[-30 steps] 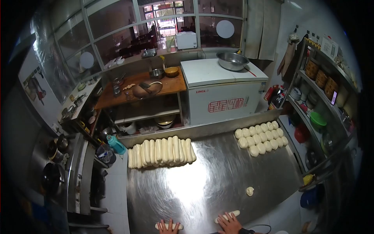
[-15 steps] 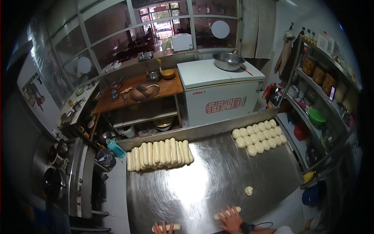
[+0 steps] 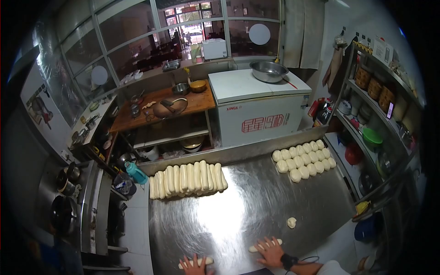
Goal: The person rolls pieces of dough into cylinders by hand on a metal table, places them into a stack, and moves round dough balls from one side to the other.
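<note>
On the scratched, shiny metal table (image 3: 183,224), smooth stacked dough cylinders (image 3: 188,178) lie at ten o'clock, rounded dough balls (image 3: 304,160) at two. The right hand (image 3: 270,253), five o'clock, and left hand (image 3: 195,266), seven, are open, fingers spread, each touching one dough roll (image 3: 253,249) (image 3: 209,261). A small dough lump (image 3: 291,222) sits at four.

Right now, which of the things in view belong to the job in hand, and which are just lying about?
Seem part of the dough job:
- dough stick under the left hand
- dough stick under the right hand
- piled dough sticks
- lone dough ball
- rows of dough balls
- metal worktop

Seem just lying about:
- teal jug
- steel basin on the freezer
- green bowl
</note>
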{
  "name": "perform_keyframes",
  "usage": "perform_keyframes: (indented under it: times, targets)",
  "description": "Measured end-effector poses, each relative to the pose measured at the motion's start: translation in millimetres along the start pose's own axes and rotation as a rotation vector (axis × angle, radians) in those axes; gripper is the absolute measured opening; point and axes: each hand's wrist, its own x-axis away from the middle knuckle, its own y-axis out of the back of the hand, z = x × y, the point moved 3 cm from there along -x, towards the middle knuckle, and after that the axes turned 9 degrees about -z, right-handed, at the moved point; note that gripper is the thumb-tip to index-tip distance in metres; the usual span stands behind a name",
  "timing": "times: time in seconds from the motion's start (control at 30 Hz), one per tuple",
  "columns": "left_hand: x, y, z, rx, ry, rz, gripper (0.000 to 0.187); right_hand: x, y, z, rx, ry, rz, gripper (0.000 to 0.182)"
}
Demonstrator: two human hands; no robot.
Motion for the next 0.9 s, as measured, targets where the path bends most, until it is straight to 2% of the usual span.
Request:
perform_keyframes:
  times: [0.03,0.13,0.2,0.27,0.3,0.37,0.4,0.47,0.5,0.53,0.57,0.6,0.67,0.7,0.77,0.8,0.83,0.87,0.9]
  targets:
    - [-33,34,-9,-0.050,-0.079,0.052,0.075,-20,28,-3,-0.067,-0.022,-0.043,0.072]
    - [-128,31,12,0.027,0.141,-0.053,0.082,-53,20,-37,-0.153,-0.002,-0.130,0.064]
    - [-159,36,25,0.004,0.213,-0.102,0.081,-65,31,-44,-0.158,-0.057,0.099,0.058]
    - [-127,29,25,0.005,0.255,-0.064,0.080,-65,31,-51,-0.160,-0.006,0.108,0.051]
    - [-112,29,19,0.011,0.190,-0.047,0.079,-69,30,-50,-0.183,0.000,0.137,0.051]
    - [-78,31,4,0.003,0.075,-0.039,0.075,-83,27,-54,-0.257,-0.060,0.172,0.039]
    - [-67,36,3,0.003,0.080,-0.034,0.075,-97,22,-59,-0.260,-0.057,0.177,0.039]
    - [-49,40,-3,0.059,-0.087,-0.051,0.061,-132,22,-70,-0.634,-0.143,-0.334,0.030]
    - [-46,36,-1,0.057,-0.083,-0.049,0.061,-161,26,-76,-0.693,-0.290,-0.385,0.031]
    - [-46,33,2,0.080,-0.101,-0.069,0.051,-198,34,-81,-0.751,-0.438,-0.436,0.034]
    - [-46,31,4,0.102,-0.117,-0.089,0.042,-235,41,-89,-0.767,-0.491,-0.482,0.038]
    - [-48,30,4,0.097,-0.108,-0.088,0.042,-273,48,-96,-0.783,-0.543,-0.527,0.041]
    - [-56,29,4,0.176,0.031,-0.079,0.031,-342,64,-102,-0.703,-0.543,-0.622,0.042]
    - [-61,29,2,0.172,0.041,-0.081,0.031,-369,72,-98,-0.723,-0.524,-0.648,0.043]
    - [-72,35,1,0.456,0.272,-0.315,0.029,-403,74,-93,-0.746,-0.500,-0.667,0.044]
    - [-82,44,-9,0.453,0.282,-0.313,0.029,-416,67,-89,-0.592,-0.412,-0.524,0.043]
    - [-94,60,-18,0.665,0.468,-0.300,0.028,-422,59,-82,-0.437,-0.325,-0.381,0.042]
    - [-106,69,-26,0.879,0.652,-0.285,0.027,-413,65,-73,-0.435,-0.325,-0.373,0.042]
    - [-121,75,-32,0.889,0.654,-0.286,0.027,-392,86,-58,-0.364,-0.293,-0.425,0.039]
